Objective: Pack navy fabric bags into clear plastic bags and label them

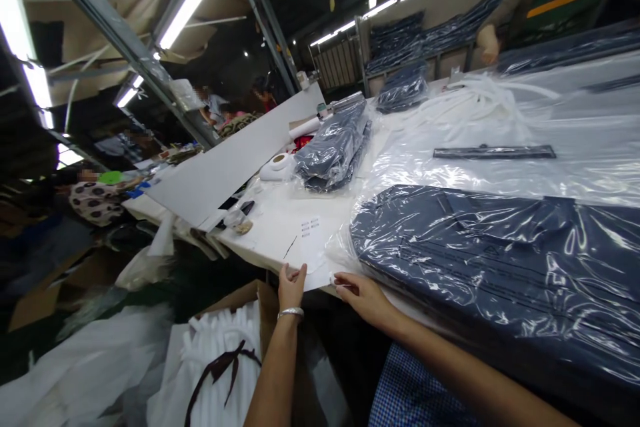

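"I'm watching from far away. Where is the white sheet [311, 243]?"

"I see it just left of the big bag [480, 253], flat on the table [270, 240]. It has little gray marks on it."

"What is my left hand [291, 290] doing?"

"It's left of the big bag, at the sheet's near edge. The thumb and pointing finger are spread apart."

"And my right hand [365, 299]?"

"It's by the near left end of the big bag, close to the sheet's corner. The fingers are bent. I can't tell if they pinch anything."

"What else?"

"A white roll [277, 167] and a wrapped dark pile [333, 147], both past the big bag's left end."
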A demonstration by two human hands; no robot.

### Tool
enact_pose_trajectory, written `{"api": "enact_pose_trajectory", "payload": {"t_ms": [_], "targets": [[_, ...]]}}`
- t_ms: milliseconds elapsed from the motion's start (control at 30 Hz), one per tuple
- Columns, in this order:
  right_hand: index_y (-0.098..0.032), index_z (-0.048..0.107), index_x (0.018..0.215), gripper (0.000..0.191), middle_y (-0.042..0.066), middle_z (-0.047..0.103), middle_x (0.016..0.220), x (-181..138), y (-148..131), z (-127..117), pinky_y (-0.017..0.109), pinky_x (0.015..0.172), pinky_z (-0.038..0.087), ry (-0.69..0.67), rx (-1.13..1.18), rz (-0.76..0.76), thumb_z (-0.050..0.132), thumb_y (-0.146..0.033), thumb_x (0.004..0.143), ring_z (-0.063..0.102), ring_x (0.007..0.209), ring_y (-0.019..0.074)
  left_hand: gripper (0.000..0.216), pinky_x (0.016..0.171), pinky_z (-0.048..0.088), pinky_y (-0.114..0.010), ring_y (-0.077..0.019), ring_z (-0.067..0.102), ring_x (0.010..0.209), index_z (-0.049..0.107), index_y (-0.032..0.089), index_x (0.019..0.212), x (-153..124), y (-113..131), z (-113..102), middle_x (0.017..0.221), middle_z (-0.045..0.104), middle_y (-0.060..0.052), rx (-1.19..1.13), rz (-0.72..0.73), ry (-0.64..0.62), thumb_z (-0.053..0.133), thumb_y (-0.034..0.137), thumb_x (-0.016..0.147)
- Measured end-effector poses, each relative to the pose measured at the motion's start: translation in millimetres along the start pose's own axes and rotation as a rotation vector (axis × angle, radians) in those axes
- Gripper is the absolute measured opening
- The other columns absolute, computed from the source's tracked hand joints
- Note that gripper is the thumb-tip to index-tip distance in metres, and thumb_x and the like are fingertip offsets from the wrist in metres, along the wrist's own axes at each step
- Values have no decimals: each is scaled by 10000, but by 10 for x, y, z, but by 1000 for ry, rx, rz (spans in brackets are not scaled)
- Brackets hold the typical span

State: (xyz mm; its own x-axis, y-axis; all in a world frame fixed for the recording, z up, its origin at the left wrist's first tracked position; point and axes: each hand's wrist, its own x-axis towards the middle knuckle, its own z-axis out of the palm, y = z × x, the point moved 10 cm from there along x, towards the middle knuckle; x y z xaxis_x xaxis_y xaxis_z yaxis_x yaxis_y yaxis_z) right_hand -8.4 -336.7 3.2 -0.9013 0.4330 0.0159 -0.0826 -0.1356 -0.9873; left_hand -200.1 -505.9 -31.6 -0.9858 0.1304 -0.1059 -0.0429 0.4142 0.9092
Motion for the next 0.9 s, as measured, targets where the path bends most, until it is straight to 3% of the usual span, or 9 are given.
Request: {"api": "enact_pose_trajectory", "payload": {"t_ms": [167, 267, 367, 467, 567, 667, 767, 833, 900], "targets": [[-211, 695, 1158, 420, 71, 729, 1058, -120, 236, 72, 383, 758, 562, -49, 99, 130, 682, -446, 811, 697, 901, 259, 839, 593, 548, -283, -147, 673, 705, 357, 169, 1403, -115, -105, 208, 1025, 691, -135, -224, -122, -34, 773, 468, 738], [-173, 680, 1178, 519, 101, 724, 1052, -227, 299, -3, 395, 776, 561, -14, 142, 180, 704, -519, 792, 695, 911, 264, 698, 659, 571, -309, -175, 689, 754, 542, 137, 1254, -317, -37, 189, 984, 716, -135, -338, -142, -147, 805, 465, 697], [-158, 656, 1219, 597, 137, 694, 1146, -293, 361, -7, 409, 887, 543, -7, 283, 268, 700, -575, 794, 671, 1025, 265, 647, 726, 583, -343, -219, 701, 815, 649, 128, 1124, -691, 1, -1, 947, 737, -121, -393, -147, -241, 833, 501, 630], [-178, 661, 1194, 546, 135, 660, 1233, -316, 378, 136, 404, 973, 508, -63, 483, 363, 675, -580, 825, 641, 1108, 245, 617, 755, 576, -337, -225, 701, 867, 646, 165, 1170, -1149, -95, -268, 1009, 742, -94, -398, -165, -276, 806, 492, 672], [-174, 688, 1109, 467, 121, 690, 1180, -320, 332, 328, 397, 983, 501, -126, 665, 429, 677, -553, 836, 662, 1061, 228, 554, 745, 562, -325, -235, 696, 875, 675, 173, 1149, -1551, -283, -458, 1022, 748, -80, -307, -202, -350, 786, 479, 700], [-158, 712, 1003, 381, 101, 729, 1075, -340, 327, 376, 394, 972, 505, -71, 720, 470, 762, -460, 776, 685, 987, 226, 538, 748, 553, -333, -261, 690, 900, 709, 156, 1101, -1757, -420, -581, 1026, 749, -93, -130, -203, -427, 776, 504, 696], [-152, 725, 936, 345, 89, 738, 1056, -393, 303, 327, 402, 995, 488, -17, 686, 448, 812, -402, 715, 682, 993, 240, 555, 888, 534, -385, -291, 656, 1056, 689, 159, 1142, -1707, -335, -750, 1127, 718, -118, 51, -115, -302, 735, 522, 725], [-154, 731, 914, 345, 88, 736, 1068, -445, 275, 274, 408, 1005, 479, 9, 674, 423, 811, -420, 708, 676, 1012, 250, 549, 993, 483, -431, -288, 622, 1129, 647, 185, 1213, -1652, -30, -863, 1189, 685, -122, 197, 57, -96, 689, 506, 771], [-162, 735, 928, 361, 86, 735, 1079, -503, 254, 207, 409, 996, 484, 52, 674, 404, 813, -431, 701, 673, 1019, 256, 487, 1035, 448, -455, -268, 622, 1110, 622, 230, 1248, -1716, 436, -802, 1157, 686, -98, 342, 305, 55, 641, 468, 824]]}}
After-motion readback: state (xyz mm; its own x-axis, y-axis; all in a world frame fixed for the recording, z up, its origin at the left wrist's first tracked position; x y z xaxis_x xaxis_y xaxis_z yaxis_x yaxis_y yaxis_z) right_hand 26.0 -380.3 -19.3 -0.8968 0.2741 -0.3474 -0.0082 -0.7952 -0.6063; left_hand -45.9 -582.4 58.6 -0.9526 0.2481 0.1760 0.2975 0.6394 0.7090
